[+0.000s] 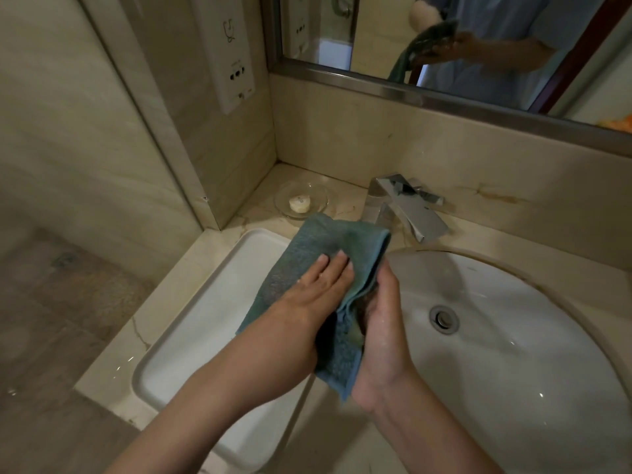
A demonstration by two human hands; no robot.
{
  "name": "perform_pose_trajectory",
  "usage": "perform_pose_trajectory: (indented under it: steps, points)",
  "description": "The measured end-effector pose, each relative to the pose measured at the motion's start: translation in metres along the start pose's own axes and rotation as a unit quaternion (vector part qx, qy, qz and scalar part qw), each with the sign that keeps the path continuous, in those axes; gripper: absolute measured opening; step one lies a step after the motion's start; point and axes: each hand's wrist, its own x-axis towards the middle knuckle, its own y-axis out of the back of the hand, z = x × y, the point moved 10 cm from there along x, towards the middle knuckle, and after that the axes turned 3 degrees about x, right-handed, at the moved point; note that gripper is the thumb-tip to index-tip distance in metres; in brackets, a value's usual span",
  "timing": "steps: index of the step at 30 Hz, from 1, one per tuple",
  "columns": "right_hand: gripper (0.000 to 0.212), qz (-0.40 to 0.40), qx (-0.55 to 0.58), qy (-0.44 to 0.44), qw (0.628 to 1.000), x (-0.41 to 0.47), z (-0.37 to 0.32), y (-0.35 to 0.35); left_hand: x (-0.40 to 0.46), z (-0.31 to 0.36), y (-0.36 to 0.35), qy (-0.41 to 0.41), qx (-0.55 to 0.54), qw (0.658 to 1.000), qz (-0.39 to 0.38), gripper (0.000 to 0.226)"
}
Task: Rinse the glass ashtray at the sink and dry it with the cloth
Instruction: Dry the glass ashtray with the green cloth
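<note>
A blue-green terry cloth point(328, 265), soft and nubbly, is folded over between the person's two hands above the counter's edge, just left of the sink point(513, 336). The left hand point(318, 289) lies flat on top of the cloth with fingers straight and pressing. The right hand point(379, 323) cups the bundle from the other side, fingers curled round the folds. The glass ashtray is not plainly visible; only a dark patch shows inside the cloth by the right palm, so whether that is the ashtray cannot be told.

The sink is a smooth white oval bowl with a round metal drain point(444, 319), wet and glossy. Behind it stands an angular chrome tap point(407, 206) with a flat, sloping spout. To the left, a rectangular white tray point(205, 323) with rounded corners sits on the beige veined stone counter point(342, 422). In the back corner a clear round glass dish point(301, 200) holds a small pale soap. Matching stone lines the walls, a white socket panel point(229, 53) hangs on the left, and a metal-framed mirror point(444, 94) runs above the splashback.
</note>
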Motion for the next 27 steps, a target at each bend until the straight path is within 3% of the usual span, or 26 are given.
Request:
perform_pose_trajectory:
  steps: [6, 10, 13, 17, 20, 27]
  points:
    - [0.049, -0.017, -0.052, 0.071, 0.996, -0.002, -0.016, -0.009, 0.005, -0.006, 0.006, 0.061, -0.030, 0.994, 0.086, 0.088]
    - [0.055, 0.006, -0.163, 0.185, 0.969, -0.006, -0.034, -0.014, 0.006, -0.002, 0.015, 0.095, -0.055, 0.986, 0.125, 0.070]
    - [0.051, -0.003, -0.250, 0.227, 0.941, -0.010, -0.038, -0.021, 0.007, 0.005, 0.023, 0.100, -0.032, 0.987, 0.119, 0.059]
    - [0.043, -0.018, -0.314, 0.247, 0.916, -0.014, -0.035, -0.025, 0.003, -0.009, 0.029, 0.170, -0.066, 0.979, 0.090, 0.019]
    - [0.039, -0.029, -0.357, 0.268, 0.894, -0.019, -0.035, -0.031, 0.000, -0.016, 0.026, 0.202, -0.101, 0.973, 0.038, 0.010]
    - [0.034, -0.034, -0.410, 0.285, 0.866, -0.021, -0.038, -0.038, -0.008, -0.019, 0.025, 0.215, -0.230, 0.949, 0.000, 0.018]
